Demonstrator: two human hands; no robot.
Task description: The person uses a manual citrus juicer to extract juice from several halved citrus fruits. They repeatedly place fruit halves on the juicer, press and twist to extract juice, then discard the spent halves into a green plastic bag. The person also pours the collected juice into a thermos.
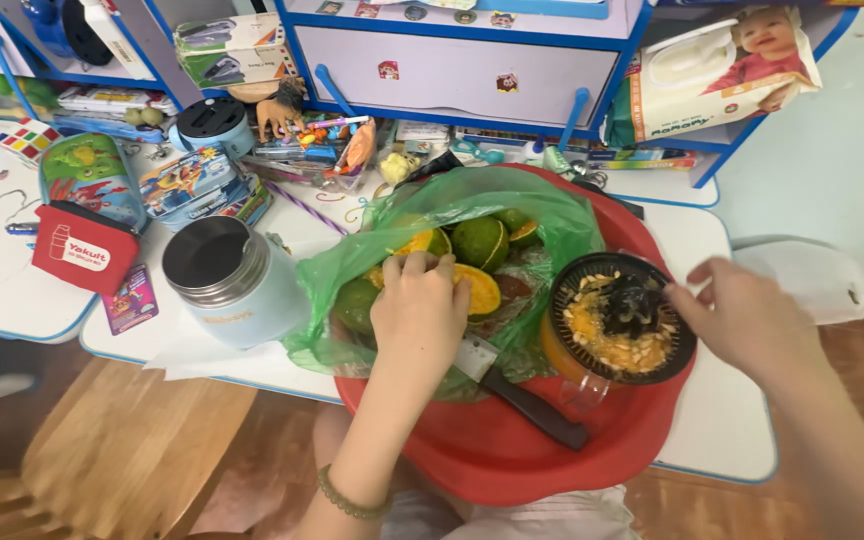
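White bench (712, 440) with blue edging, child-sized, crowded. Wooden floor below; a wooden stool (132, 450) sits at 8 o'clock under the near edge. At 12 o'clock a blue-framed shelf unit (452, 70) with a drawer, stickers on its front; a pack of wet wipes (722, 70) lies on the shelf at 1 o'clock.

A red basin (512, 450) takes up the middle of the bench and overhangs its near edge toward the person. Inside it a green plastic bag (542, 215), mouth open, holds cut orange halves with green skins (479, 242). A knife (522, 395) with a black handle lies in the basin at 6 o'clock of the bag, blade toward the bag.

Left hand (417, 315): palm down in the bag mouth, fingers curled over one orange half (480, 290), cut face showing just right of the fingers. A bead bracelet (347, 497) is on that wrist.

Right hand (747, 315): at 3 o'clock, fingers loosely bent, fingertips touching the rim of a black citrus juicer (620, 320). The juicer sits in the basin's right side, strainer full of pulp and seeds.

The two hands are well apart, juicer between them.

At 9 o'clock of the basin, just beside the bag, stands a pale blue steel jar (232, 285), lid off. Further left: a red pouch (82, 245) and a pencil case (92, 175). Toys and pens clutter the back edge.

Open room: a bare strip of bench right of the basin at 4 o'clock, and a paler patch at far left. Elsewhere tight.
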